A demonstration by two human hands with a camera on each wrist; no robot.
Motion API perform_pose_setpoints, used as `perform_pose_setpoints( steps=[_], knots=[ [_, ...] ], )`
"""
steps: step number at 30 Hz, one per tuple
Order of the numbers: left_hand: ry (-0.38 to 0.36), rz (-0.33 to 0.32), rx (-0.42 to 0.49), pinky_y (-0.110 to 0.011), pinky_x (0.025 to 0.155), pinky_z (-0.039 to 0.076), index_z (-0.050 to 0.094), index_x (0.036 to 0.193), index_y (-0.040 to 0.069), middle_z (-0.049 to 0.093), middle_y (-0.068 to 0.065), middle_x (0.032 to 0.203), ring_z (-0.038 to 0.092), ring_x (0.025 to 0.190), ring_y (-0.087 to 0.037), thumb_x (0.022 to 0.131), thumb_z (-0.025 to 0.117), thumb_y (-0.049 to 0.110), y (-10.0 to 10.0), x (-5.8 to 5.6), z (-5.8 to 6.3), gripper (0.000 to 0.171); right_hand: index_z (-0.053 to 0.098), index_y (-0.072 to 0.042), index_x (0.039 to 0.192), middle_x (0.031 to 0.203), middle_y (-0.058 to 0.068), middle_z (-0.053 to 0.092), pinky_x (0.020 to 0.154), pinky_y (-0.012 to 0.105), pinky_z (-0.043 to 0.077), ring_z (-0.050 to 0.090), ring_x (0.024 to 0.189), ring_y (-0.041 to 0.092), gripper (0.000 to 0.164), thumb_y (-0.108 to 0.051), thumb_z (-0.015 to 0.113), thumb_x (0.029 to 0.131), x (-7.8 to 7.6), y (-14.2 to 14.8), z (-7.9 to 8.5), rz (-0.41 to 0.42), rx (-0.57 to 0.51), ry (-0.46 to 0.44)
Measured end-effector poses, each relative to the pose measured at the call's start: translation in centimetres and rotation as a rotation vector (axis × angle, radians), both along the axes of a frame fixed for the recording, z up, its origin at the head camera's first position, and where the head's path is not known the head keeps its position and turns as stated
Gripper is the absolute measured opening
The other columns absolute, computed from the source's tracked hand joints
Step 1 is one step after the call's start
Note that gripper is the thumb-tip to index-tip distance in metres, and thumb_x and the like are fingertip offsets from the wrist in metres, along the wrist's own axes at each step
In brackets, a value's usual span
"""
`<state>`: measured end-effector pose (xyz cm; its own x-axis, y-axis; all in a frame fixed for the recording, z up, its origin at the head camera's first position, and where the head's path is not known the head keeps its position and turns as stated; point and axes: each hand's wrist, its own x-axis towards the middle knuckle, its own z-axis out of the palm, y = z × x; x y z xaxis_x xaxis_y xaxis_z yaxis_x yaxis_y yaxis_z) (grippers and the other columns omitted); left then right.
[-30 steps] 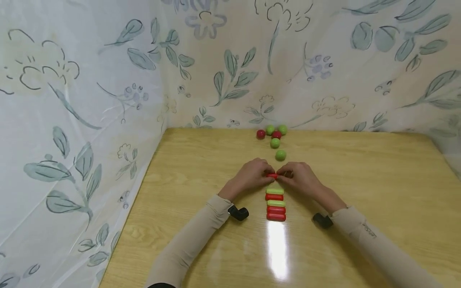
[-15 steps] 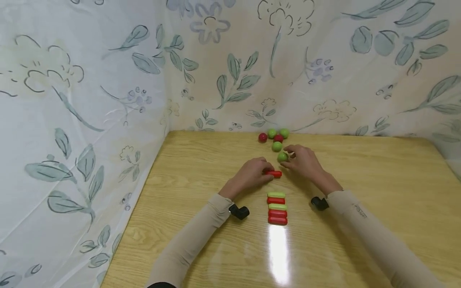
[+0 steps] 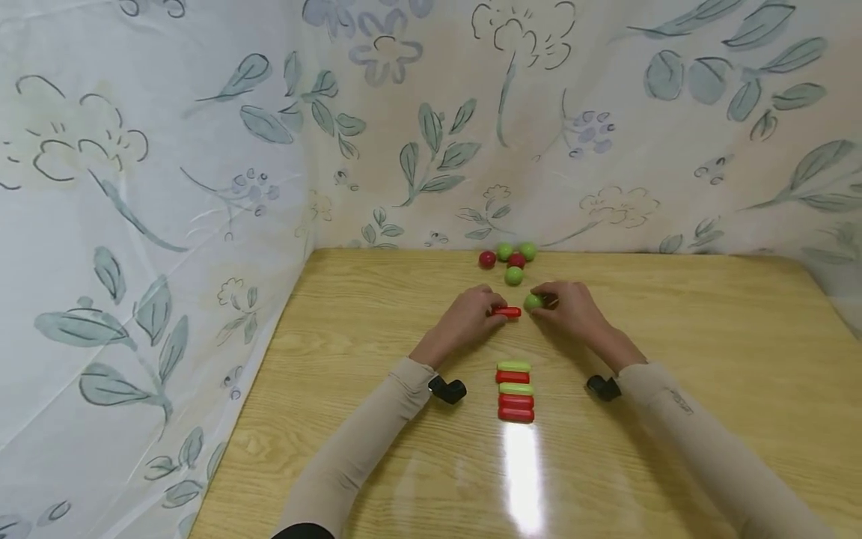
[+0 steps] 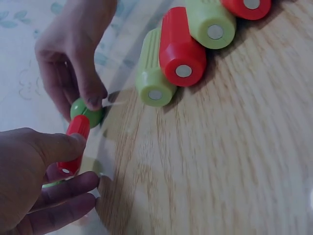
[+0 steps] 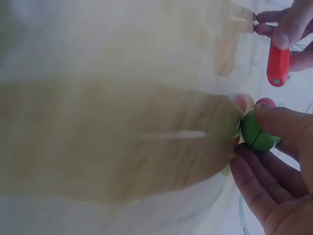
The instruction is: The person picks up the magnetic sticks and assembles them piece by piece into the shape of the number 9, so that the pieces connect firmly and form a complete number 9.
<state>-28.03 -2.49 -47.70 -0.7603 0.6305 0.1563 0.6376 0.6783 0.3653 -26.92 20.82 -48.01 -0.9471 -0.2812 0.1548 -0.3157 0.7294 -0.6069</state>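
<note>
My left hand [image 3: 469, 313] pinches a red ridged rod [image 3: 509, 311] between thumb and fingers, leaving its right end sticking out. A pale disc is set in the rod's end [image 4: 65, 171]. Just right of it, my right hand [image 3: 571, 307] grips a green ball [image 3: 533, 302], with the thumb [image 5: 281, 120] on one side and fingers beneath. A small gap separates rod and ball in the head view. Nearer me lies a stacked row of yellow-green rods [image 3: 514, 367] and red rods [image 3: 515, 415], side by side, with pale discs in their ends in the left wrist view.
At the back of the wooden table [image 3: 370, 299] sits a cluster of balls: a dark red ball [image 3: 487, 260], another red one and several green balls [image 3: 514, 276]. Behind them hangs a floral cloth [image 3: 417, 150], with more of it along the left side.
My right hand has left the red rod and taken hold of the green ball, drawing it slightly toward me. My left hand has moved the rod a little away from the row.
</note>
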Motion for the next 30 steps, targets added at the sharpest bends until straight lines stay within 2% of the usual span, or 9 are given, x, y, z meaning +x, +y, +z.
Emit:
perform_pose_setpoints(
  steps=[6,14,30],
  knots=[
    [0.026,0.006,-0.001,-0.023,0.073,0.046,0.074,0.114,0.012,0.062,0.001,0.099,0.055,0.084,-0.009,0.097,0.069,0.026,0.4,-0.4,0.4,0.023,0.07,0.002,0.118,0.109,0.017,0.071,0.081,0.045,0.055,0.068,0.093,0.029,0.036,-0.009,0.08,0.085,0.9,0.2,0.0,-0.004,-0.021,0.005],
    [0.026,0.012,0.0,-0.021,0.065,0.042,0.076,0.109,0.012,0.06,0.001,0.092,0.052,0.075,-0.009,0.095,0.071,0.027,1.3,-0.4,-0.2,0.021,0.072,0.002,0.116,0.111,0.016,0.071,0.086,0.048,0.053,0.067,0.099,0.03,0.035,-0.009,0.082,0.084,1.7,0.2,-0.2,-0.008,-0.029,0.019],
    [0.009,0.018,0.026,-0.02,0.066,0.042,0.076,0.112,0.013,0.062,0.001,0.095,0.053,0.077,-0.008,0.095,0.071,0.029,1.4,-0.8,-0.6,0.024,0.072,0.002,0.114,0.11,0.016,0.07,0.078,0.045,0.056,0.069,0.093,0.028,0.034,-0.012,0.082,0.085,1.7,0.2,-0.3,-0.03,-0.083,0.009]
  ],
)
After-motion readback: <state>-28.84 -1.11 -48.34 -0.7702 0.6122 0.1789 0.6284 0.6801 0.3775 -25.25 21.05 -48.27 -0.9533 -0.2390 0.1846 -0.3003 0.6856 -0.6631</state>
